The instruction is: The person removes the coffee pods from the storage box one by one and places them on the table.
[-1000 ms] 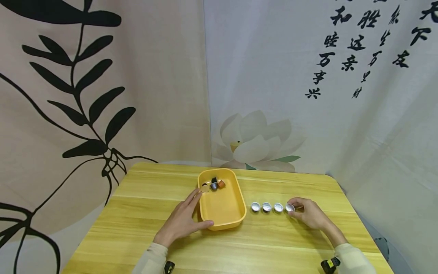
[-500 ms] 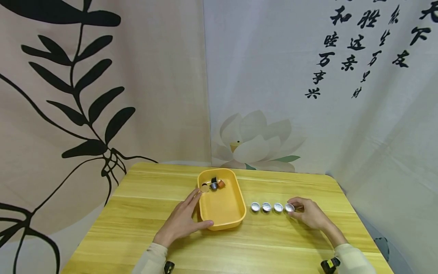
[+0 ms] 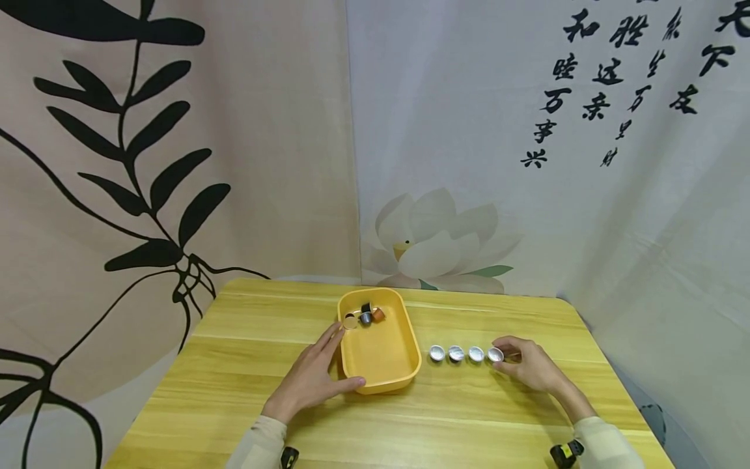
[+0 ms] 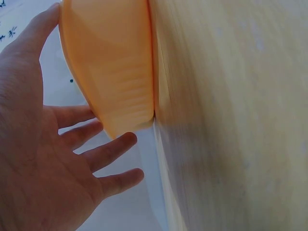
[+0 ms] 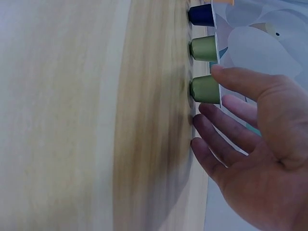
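Several coffee capsules stand lid up in a row on the table, their silver lids showing in the head view. My right hand (image 3: 527,365) pinches the rightmost capsule (image 3: 495,355) by its rim between thumb and index finger. In the right wrist view this capsule (image 5: 206,90) has a green body, and the other right-hand fingers hang loose below it. Farther along stand another green capsule (image 5: 204,48) and a dark blue one (image 5: 202,15). With fingers spread and nearly straight, my left hand (image 3: 312,379) touches the rim of a yellow tray (image 3: 383,371) at its left side and near corner.
Inside the tray's far end lie several capsules, among them an orange one (image 3: 378,315), a dark grey one (image 3: 366,319) and one with a gold lid (image 3: 350,322). Printed cloth (image 3: 281,163) hangs behind the wooden table (image 3: 234,365).
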### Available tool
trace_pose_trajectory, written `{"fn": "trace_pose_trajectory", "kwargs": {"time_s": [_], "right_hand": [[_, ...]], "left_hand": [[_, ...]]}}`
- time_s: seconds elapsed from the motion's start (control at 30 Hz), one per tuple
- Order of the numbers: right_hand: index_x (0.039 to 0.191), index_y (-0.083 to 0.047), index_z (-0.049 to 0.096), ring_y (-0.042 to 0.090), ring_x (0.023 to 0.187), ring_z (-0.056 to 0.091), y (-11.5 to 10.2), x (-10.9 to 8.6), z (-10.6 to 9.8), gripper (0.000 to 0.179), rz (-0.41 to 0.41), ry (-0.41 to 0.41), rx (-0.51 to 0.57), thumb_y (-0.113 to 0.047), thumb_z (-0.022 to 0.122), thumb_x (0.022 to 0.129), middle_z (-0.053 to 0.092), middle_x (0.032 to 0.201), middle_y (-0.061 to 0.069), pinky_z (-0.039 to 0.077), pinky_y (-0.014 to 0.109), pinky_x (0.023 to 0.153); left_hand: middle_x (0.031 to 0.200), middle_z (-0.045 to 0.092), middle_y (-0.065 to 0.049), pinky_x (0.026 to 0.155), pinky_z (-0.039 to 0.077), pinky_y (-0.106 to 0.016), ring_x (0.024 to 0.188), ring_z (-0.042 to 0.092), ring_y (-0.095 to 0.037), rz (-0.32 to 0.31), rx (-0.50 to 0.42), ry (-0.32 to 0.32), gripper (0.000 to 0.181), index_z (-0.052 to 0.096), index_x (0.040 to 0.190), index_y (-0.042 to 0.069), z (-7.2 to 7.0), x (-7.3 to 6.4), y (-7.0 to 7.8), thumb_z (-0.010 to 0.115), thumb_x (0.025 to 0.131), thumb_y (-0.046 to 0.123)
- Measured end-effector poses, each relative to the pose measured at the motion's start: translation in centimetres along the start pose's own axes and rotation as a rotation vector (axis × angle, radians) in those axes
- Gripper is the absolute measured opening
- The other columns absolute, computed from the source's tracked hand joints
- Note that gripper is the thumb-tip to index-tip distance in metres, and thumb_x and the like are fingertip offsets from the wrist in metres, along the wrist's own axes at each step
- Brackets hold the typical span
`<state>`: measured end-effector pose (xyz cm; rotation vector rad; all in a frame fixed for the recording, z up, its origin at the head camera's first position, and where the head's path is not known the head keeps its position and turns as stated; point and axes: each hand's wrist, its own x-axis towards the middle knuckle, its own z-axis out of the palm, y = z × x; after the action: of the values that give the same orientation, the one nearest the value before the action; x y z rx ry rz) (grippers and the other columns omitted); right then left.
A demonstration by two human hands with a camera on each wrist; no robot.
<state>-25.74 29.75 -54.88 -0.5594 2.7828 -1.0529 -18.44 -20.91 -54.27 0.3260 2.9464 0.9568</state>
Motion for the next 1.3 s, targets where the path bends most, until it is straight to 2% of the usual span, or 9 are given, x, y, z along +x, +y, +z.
{"fn": "trace_pose_trajectory", "kwargs": {"time_s": [0.37, 0.63, 0.77, 0.9, 1.07, 1.3], "right_hand": [[0.146, 0.002, 0.068, 0.033, 0.122, 0.076, -0.1, -0.3, -0.4, 0.052, -0.011, -0.005, 0.032, -0.023, 0.084, 0.104, 0.078, 0.137, 0.015, 0.066, 0.053, 0.105], [0.156, 0.001, 0.061, 0.053, 0.143, 0.063, -0.9, -0.8, -0.9, 0.061, -0.005, 0.038, -0.031, -0.034, 0.078, 0.109, 0.07, 0.153, 0.024, 0.055, 0.072, 0.116], [0.162, 0.0, 0.056, 0.06, 0.148, 0.056, -1.3, -0.9, -1.1, 0.065, -0.007, 0.061, -0.058, -0.036, 0.076, 0.11, 0.061, 0.162, 0.028, 0.05, 0.08, 0.117], [0.164, -0.003, 0.054, 0.062, 0.152, 0.053, -1.9, -0.8, -1.2, 0.067, -0.021, 0.093, -0.077, -0.038, 0.075, 0.111, 0.056, 0.167, 0.029, 0.048, 0.082, 0.117], [0.163, -0.002, 0.054, 0.061, 0.152, 0.052, -3.0, -0.5, -1.2, 0.067, -0.081, 0.127, -0.102, -0.036, 0.076, 0.11, 0.057, 0.167, 0.03, 0.048, 0.082, 0.118], [0.166, -0.004, 0.052, 0.059, 0.153, 0.053, -4.9, 0.2, -1.0, 0.07, -0.114, 0.135, -0.127, -0.039, 0.076, 0.11, 0.056, 0.168, 0.028, 0.048, 0.081, 0.119]], "left_hand": [[0.192, 0.019, -0.005, 0.129, 0.041, -0.078, 0.163, 0.042, -0.057, -0.006, 0.011, 0.008, 0.128, 0.03, 0.181, 0.016, 0.0, 0.0, 0.0, 0.082, 0.086, 0.083], [0.192, 0.019, -0.004, 0.13, 0.041, -0.077, 0.163, 0.042, -0.057, -0.005, 0.014, 0.003, 0.129, 0.029, 0.181, 0.016, 0.0, 0.1, -0.1, 0.08, 0.085, 0.086], [0.192, 0.019, -0.004, 0.129, 0.041, -0.079, 0.163, 0.042, -0.057, -0.005, 0.01, 0.004, 0.129, 0.029, 0.181, 0.016, 0.0, 0.1, -0.1, 0.081, 0.085, 0.085], [0.192, 0.019, -0.003, 0.129, 0.041, -0.08, 0.163, 0.042, -0.058, -0.007, 0.01, 0.004, 0.128, 0.03, 0.18, 0.015, 0.0, 0.0, -0.1, 0.081, 0.086, 0.085], [0.192, 0.019, -0.003, 0.129, 0.041, -0.078, 0.163, 0.043, -0.057, -0.01, 0.013, 0.004, 0.128, 0.03, 0.181, 0.016, 0.1, 0.0, -0.1, 0.083, 0.086, 0.083], [0.192, 0.018, -0.002, 0.13, 0.04, -0.078, 0.163, 0.042, -0.057, -0.012, 0.01, 0.005, 0.128, 0.029, 0.181, 0.017, 0.1, 0.0, -0.1, 0.082, 0.086, 0.083]]}}
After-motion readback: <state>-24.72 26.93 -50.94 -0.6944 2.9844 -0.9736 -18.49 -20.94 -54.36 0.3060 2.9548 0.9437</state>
